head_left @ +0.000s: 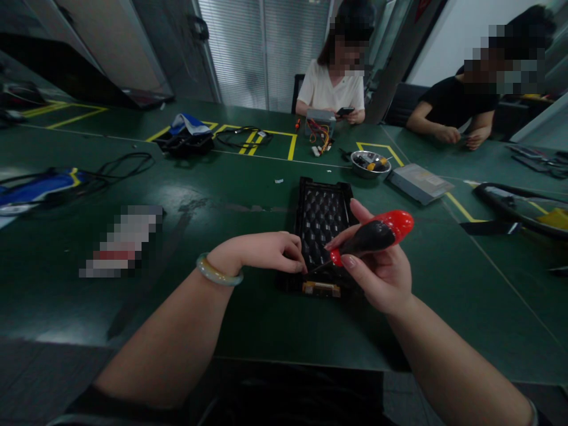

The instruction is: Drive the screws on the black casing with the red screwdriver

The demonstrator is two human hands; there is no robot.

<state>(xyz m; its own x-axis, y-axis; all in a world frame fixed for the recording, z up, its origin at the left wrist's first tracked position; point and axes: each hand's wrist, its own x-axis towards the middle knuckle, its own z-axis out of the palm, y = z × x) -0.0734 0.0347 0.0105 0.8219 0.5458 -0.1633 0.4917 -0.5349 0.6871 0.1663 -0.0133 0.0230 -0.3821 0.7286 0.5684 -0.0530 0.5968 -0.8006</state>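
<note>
In the head view a black plastic panel (323,216) with a raised diamond pattern lies on the green table in front of me. My right hand (385,273) is closed round a screwdriver (377,235) with a red and black handle. Its thin shaft slants down to the left, and the tip is near the panel's front left corner. My left hand (277,251) has its fingers pinched at that same corner, by the tip; what they hold, if anything, is hidden. A small gold-brown part (321,289) sits at the panel's near edge.
Behind the panel stand a metal bowl (370,171) of small parts, a flat grey metal piece (420,182) and a metal box (320,123) with coloured wires. Cables (119,168) and a blue item (35,188) lie left. Two people sit across the table (177,319).
</note>
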